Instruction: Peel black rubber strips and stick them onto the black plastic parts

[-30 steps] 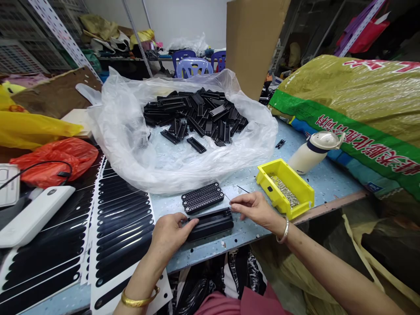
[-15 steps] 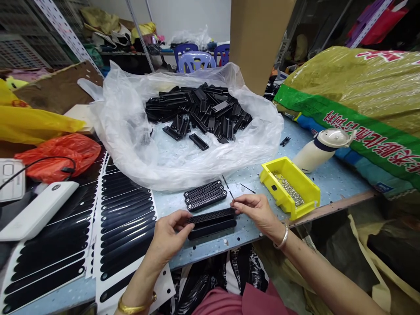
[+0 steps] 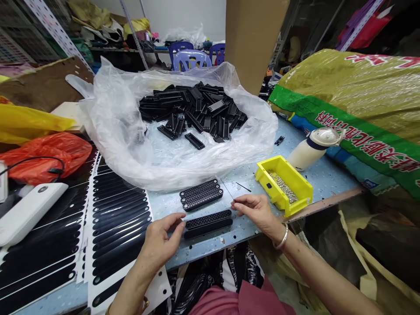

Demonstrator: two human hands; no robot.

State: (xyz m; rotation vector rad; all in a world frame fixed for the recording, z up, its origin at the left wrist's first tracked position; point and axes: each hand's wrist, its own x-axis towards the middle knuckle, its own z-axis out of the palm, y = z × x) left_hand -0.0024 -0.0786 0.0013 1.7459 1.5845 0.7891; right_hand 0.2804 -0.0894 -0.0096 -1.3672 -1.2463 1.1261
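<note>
My left hand [image 3: 164,238] has its thumb and forefinger apart at the left end of a narrow black mesh-topped part [image 3: 208,221]. That part lies near the table's front edge, against another long black piece [image 3: 208,231]; I cannot tell whether they are joined. With thumb and forefinger pinched, my right hand [image 3: 254,212] holds a thin stick-like piece [image 3: 227,190] beyond the part's right end; its kind is unclear. Behind lies a flat black mesh block [image 3: 201,194] with metal-ringed holes at its corners. A small dark rod [image 3: 243,187] rests to its right.
A yellow bin [image 3: 262,168] of small metal pieces and a cream bottle [image 3: 306,154] stand right. A clear plastic bag [image 3: 121,153] holds piled black parts [image 3: 197,105]. Sheets of glossy black strips [image 3: 120,214] cover the left. A big printed sack [image 3: 354,87] lies at right.
My left fingers have come off the narrow mesh part and opened. My right hand has drawn slightly away from its right end, still pinching the thin piece. The view has shifted a little.
</note>
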